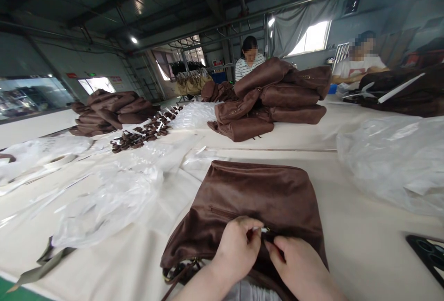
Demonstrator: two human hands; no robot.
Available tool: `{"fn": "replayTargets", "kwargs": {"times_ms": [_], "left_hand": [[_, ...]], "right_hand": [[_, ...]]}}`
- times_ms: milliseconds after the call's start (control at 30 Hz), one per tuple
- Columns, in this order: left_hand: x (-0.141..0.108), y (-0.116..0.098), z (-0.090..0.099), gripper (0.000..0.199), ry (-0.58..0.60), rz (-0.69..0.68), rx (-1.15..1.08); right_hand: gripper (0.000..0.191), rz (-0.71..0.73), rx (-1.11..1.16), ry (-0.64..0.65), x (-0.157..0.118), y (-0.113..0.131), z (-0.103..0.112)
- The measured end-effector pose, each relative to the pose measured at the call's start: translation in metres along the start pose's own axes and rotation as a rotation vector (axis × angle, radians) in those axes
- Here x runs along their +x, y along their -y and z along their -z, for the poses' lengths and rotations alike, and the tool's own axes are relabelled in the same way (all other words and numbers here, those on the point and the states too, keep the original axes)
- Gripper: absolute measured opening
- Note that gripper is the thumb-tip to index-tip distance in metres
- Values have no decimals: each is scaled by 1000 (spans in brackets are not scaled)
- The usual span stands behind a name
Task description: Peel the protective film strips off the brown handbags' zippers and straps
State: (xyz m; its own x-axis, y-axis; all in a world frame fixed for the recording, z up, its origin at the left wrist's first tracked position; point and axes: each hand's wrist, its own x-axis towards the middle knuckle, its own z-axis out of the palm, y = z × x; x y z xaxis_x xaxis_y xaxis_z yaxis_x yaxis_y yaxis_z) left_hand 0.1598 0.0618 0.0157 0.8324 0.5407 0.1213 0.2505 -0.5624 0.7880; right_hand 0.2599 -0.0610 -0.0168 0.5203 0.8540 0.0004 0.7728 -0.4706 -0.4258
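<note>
Ideally, steady the brown leather handbag (256,190), flat on the desk (360,241) at twelve o'clock, with the right hand (303,264), whose fingers' closure cannot be told, while the left hand (239,248), fingers clamped on the small white strip (264,230), guides it without tugging.

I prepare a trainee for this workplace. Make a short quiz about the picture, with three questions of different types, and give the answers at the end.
1. True or false: the left hand and the right hand are both at the nearest brown handbag.
2. Which object lies at the right edge of the view, beside the work area?
A) scissors
B) a phone
C) a hammer
3. Fill in: behind the central stack of brown handbags, a person wears a ______ top.

Key: 1. True. 2. B, a phone. 3. striped.
</note>
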Motion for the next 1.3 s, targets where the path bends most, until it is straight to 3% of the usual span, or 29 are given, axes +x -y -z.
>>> {"fn": "replayTargets", "kwargs": {"times_ms": [433, 667, 867, 1000, 1133, 1300], "left_hand": [[1, 16, -7, 26, 185, 162, -323], [-2, 6, 3, 22, 168, -4, -113], [4, 16, -3, 24, 192, 125, -183], [5, 17, -7, 14, 169, 54, -43], [4, 14, -10, 7, 124, -11, 162], [3, 0, -5, 13, 81, -68, 380]], "right_hand": [[27, 1, 150, -14, 0, -1, 5], [26, 19, 173, -15, -2, 0, 7], [29, 30, 195, -34, -4, 5, 11], [30, 15, 189, -29, -5, -4, 14], [36, -92, 219, -141, -6, -21, 33], [44, -171, 232, -281, -4, -36, 54]]}}
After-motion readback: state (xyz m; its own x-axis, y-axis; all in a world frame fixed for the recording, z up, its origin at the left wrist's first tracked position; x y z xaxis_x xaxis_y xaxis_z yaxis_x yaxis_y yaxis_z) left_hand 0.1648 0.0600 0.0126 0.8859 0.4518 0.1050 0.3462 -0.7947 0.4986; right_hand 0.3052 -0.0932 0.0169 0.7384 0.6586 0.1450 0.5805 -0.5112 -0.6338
